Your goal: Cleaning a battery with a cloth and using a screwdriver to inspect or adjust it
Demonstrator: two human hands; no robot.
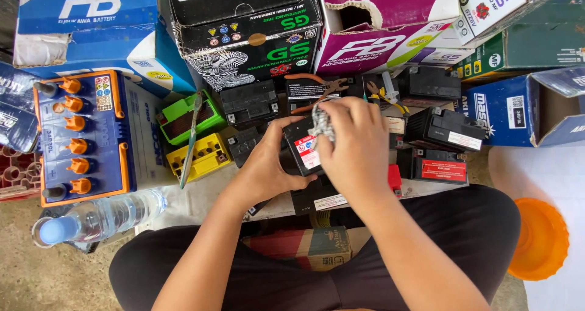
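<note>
- The view looked straight down at a low, crowded work surface (201, 198) on a concrete floor, with stacked cardboard boxes lining its far edge: one blue and white, one black and green, one purple and white, and smaller ones toward the far right corner.
- The person sat at the near edge, with dark trousers filling the bottom of the view.
- The left hand (268, 165) was curled around the left side of a small black battery (303, 149), thumb on top, holding it steady near the middle of the surface.
- The right hand (356, 143) was closed over a crumpled patterned cloth (322, 121), fingers pressed together, pushing the cloth onto the top of that battery.
- The battery carried a red and white label on its near face.
- Around it lay about seven more small black batteries, some partly hidden, so the count was uncertain.
- One green battery (183, 117) and one yellow battery (198, 155) sat side by side left of the hands, with a long thin tool lying across them.
- One large blue battery (82, 137) with six orange caps stood at the left edge.
- One pair of orange-handled pliers (314, 85) lay beyond the hands.
- One clear water bottle (97, 216) with a blue cap lay at the near left corner.
- One orange funnel (539, 238) rested off the right edge.
</note>
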